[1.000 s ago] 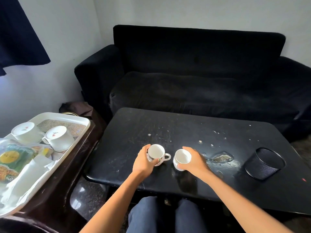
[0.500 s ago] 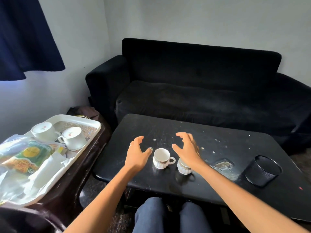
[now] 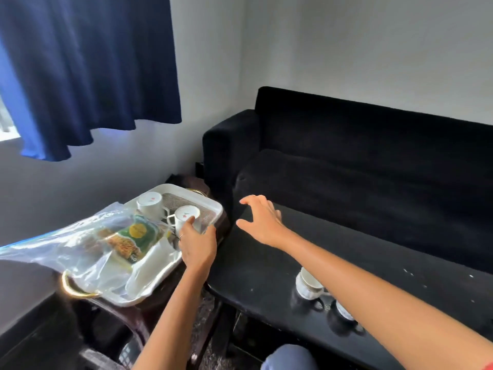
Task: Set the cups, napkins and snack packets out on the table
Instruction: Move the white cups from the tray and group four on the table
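Two small white ceramic cups point(image 3: 309, 285) are standing on the black scuffed tabletop point(image 3: 266, 265), one partly hidden under the right forearm, while two more white cups with red marks, the nearer point(image 3: 186, 216) and the farther point(image 3: 150, 202), are sitting upside down in the white plastic tray point(image 3: 213, 206) beside a clear bag of green-and-yellow snack packets point(image 3: 133, 236) and white folded napkins point(image 3: 149, 268). By this judgement roughly half the cups are out; packets and napkins are waiting. The left hand point(image 3: 198, 247) is curling its fingers against the nearer tray cup, seemingly gripping, while the right hand point(image 3: 262, 220) is hovering spread and empty over the table edge.
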{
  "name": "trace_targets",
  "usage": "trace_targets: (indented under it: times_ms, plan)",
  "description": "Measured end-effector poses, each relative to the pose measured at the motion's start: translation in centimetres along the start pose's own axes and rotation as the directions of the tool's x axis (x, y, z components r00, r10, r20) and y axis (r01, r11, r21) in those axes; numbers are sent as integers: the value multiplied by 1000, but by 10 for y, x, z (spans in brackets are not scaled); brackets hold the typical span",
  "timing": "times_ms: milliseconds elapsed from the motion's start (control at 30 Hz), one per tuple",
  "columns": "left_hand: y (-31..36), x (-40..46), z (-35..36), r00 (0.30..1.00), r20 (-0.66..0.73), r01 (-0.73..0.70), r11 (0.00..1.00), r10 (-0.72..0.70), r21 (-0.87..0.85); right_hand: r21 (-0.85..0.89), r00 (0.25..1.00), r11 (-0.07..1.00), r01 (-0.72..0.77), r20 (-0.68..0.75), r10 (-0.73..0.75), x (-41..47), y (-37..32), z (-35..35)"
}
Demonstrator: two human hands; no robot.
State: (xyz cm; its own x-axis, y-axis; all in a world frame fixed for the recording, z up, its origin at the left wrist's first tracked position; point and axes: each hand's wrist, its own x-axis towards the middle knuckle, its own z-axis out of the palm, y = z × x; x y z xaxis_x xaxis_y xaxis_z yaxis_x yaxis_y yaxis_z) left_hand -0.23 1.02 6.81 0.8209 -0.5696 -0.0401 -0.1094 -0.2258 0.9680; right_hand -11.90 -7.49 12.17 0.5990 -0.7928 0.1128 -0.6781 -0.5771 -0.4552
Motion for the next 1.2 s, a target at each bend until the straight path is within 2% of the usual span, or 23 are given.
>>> trace_targets:
  times_ms: [167, 267, 400, 600, 800, 1067, 1200]
  plan:
    - [-12, 13, -4, 992, -30, 122, 992, -123, -21, -62, 985, 992, 108, 145, -98, 43, -42, 33]
    - [-25, 15, -2, 988, 22, 152, 988, -152, 8, -91, 962, 988, 127, 253, -101, 61, -60, 54]
    - [-29, 15, 2, 982, 49, 182, 982, -184, 44, -63, 941, 992, 110, 328, -84, 77, -71, 78]
    - [-25, 13, 3, 980, 53, 190, 982, -190, 9, 61, 936, 998, 35, 349, -54, 87, -74, 100]
    - [-25, 11, 4, 976, 47, 212, 977, -212, 13, 99, 974, 995, 17, 225, -39, 87, -69, 111]
    - [-19, 8, 7, 976, -1, 219, 975, -220, -22, 320, 993, 942, -103, 91, 77, 73, -59, 105]
    - [-4, 4, 12, 971, -81, 209, 964, -225, -163, 468, 990, 874, -129, 16, 138, 64, -56, 90]
